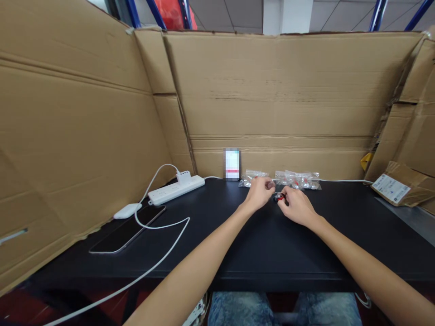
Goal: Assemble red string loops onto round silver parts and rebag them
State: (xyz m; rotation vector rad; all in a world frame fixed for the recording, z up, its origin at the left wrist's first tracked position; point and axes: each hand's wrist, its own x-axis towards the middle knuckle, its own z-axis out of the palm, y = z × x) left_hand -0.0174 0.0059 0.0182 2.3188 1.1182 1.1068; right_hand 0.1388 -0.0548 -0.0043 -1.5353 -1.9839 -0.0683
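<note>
Near the back of the black table, my right hand (296, 203) pinches a small red-and-black object (279, 197) with a shiny part, too small to name. Just left of it is my left hand (261, 192), its fingers curled together beside the object; what they hold, if anything, I cannot make out. Behind my left hand lies a clear plastic packet (253, 174), partly covered by the hand. Several more clear packets (299, 179) with small red bits inside lie behind my right hand.
A phone-like screen (232, 164) stands against the cardboard wall (272, 90). On the left are a white power strip (176, 190), a white charger (127, 211), a dark phone (127, 230) and a looping white cable (170, 246). A brown labelled package (404, 183) lies at right.
</note>
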